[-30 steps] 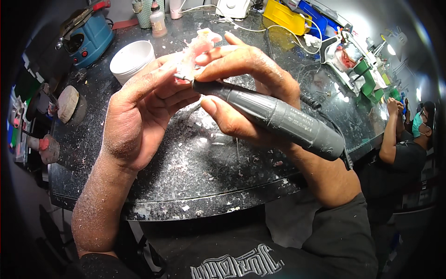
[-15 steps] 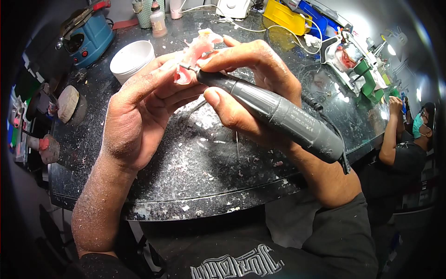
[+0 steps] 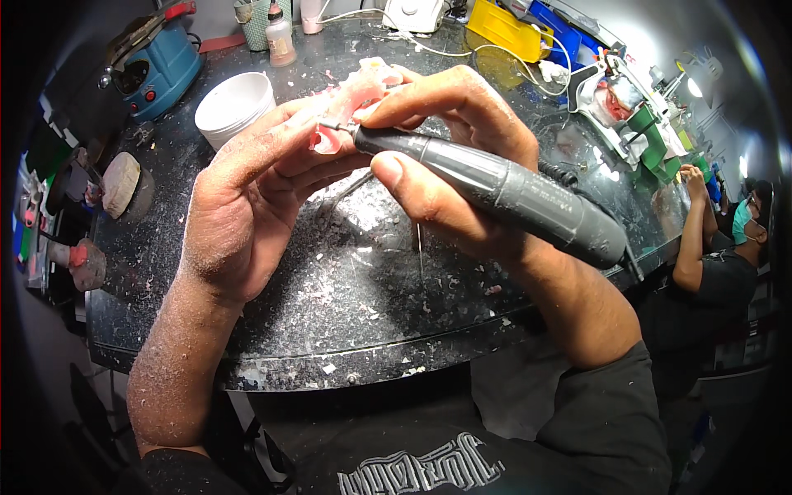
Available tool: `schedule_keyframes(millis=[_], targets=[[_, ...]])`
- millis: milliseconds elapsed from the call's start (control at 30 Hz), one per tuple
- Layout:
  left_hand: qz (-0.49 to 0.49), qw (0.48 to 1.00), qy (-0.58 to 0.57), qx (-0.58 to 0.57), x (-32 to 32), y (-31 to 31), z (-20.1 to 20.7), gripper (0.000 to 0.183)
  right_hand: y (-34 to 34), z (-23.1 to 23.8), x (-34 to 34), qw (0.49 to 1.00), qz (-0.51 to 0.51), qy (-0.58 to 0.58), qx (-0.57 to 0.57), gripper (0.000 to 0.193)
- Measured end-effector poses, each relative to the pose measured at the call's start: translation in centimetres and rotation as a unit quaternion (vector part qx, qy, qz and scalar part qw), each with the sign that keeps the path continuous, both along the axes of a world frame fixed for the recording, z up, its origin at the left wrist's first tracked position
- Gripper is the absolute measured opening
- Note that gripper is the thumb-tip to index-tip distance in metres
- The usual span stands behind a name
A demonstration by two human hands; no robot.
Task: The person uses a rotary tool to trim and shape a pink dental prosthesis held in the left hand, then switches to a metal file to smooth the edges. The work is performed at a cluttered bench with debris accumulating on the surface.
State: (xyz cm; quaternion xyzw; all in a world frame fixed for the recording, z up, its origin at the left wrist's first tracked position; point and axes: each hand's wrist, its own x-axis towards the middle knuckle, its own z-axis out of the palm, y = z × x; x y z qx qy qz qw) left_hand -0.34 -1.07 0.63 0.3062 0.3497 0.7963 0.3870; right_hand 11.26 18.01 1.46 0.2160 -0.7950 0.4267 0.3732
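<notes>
A pink denture base (image 3: pixel 356 92) is gripped by my left hand (image 3: pixel 239 198), its fingers closed behind and under it and dusted with pale powder. My right hand (image 3: pixel 445 181) wraps round a black rotary handpiece (image 3: pixel 511 186), thumb below and fingers above. The thin bur (image 3: pixel 332 124) at its tip reaches the denture base's near edge; whether it touches cannot be made out. My right fingertips are close against the pink piece and partly hide it.
Pale shavings litter the black worktop (image 3: pixel 330 313). A white tub (image 3: pixel 235 103) stands beyond my left hand, with a blue machine (image 3: pixel 161 70) and a dropper bottle (image 3: pixel 280 41) farther back. A yellow bin (image 3: pixel 507 35) sits far right. At the right, a masked person (image 3: pixel 726 239) works.
The handpiece has swung so that its rear end lies farther right and slightly higher. The denture base has tilted a little, its far end lower. My left hand has barely moved.
</notes>
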Motion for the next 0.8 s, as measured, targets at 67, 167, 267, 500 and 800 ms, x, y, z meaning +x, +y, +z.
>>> schedule_keyframes(millis=[67,167,267,500,800], targets=[[-0.001,1.000,0.000,0.002,0.06,0.04,0.03,0.038,0.19,-0.03,-0.14,1.000,0.010,0.012,0.019,0.030],[0.004,1.000,0.001,-0.002,0.33,0.14,0.27,0.039,0.19,0.09,-0.01,1.000,0.006,0.006,0.021,0.030],[0.022,1.000,0.011,-0.018,0.45,0.17,0.33,0.040,0.24,0.06,-0.21,1.000,0.021,0.008,0.018,0.030],[-0.008,1.000,0.013,-0.010,0.20,0.20,0.46,0.044,0.45,0.00,-0.09,1.000,0.003,0.021,0.016,0.032],[0.091,0.994,0.012,-0.055,0.23,0.58,-0.21,0.044,-0.01,0.10,0.29,0.999,-0.024,0.017,0.019,0.034]])
